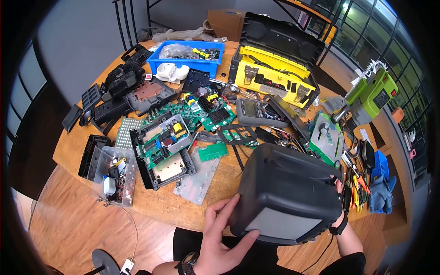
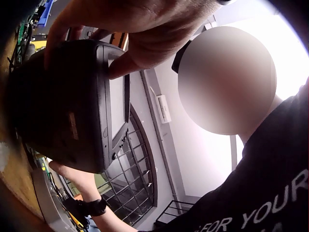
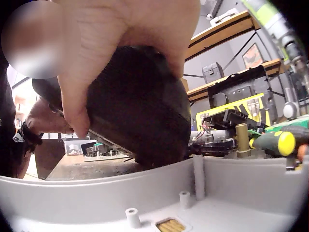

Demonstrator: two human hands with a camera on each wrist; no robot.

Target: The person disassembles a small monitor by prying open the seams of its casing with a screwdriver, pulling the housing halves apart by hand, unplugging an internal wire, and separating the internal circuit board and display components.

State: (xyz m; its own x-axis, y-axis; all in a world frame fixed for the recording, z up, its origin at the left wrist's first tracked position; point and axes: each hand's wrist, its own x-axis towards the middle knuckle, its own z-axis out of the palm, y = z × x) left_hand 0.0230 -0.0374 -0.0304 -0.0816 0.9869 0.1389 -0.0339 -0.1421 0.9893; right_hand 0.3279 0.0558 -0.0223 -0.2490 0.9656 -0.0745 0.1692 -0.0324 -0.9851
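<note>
A bulky black device casing with a grey screen is held tilted at the table's front edge. My left hand grips its left side, thumb on the screen's frame and fingers along the side. On the far right side my right hand holds the casing, mostly hidden behind it in the head view. In the right wrist view that hand has thumb and fingers spread around the dark casing. The left wrist view shows the casing between both hands.
Circuit boards, an opened unit and a multimeter lie behind and left. A blue bin and yellow toolbox stand at the back. Right are a green machine and pliers; a light-grey shell is in the right wrist view.
</note>
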